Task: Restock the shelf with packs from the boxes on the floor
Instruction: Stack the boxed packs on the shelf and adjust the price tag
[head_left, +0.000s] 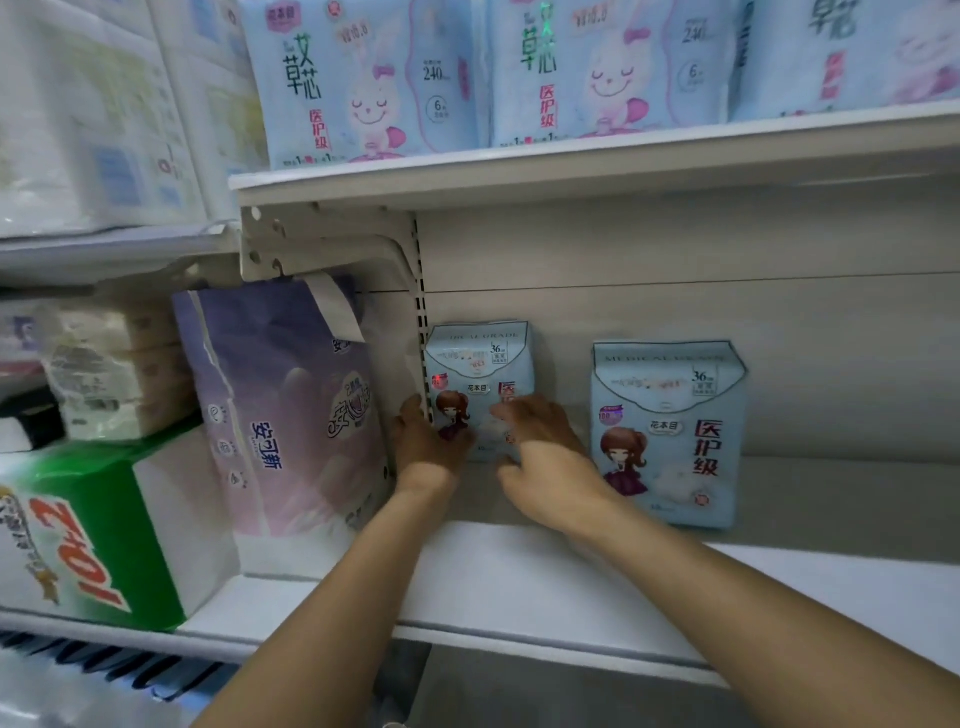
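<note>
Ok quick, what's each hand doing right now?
Left hand: gripping the left edge of the light blue pack.
Right hand: resting on the same pack's front, fingers bent.

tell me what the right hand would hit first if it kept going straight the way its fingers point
Most likely the light blue pack at the back left of the shelf: the right hand points up and back at its front and seems already on it. The back panel lies behind; depth is unclear.

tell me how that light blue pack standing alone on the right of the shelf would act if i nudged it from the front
The light blue pack stands upright on a narrow base with nothing beside it, so it would probably tip backward rather than slide. Its soft plastic wrap looks puffy, so it likely dents and weighs little for its size. The shelf looks smooth, so a low push might scoot it.
</note>
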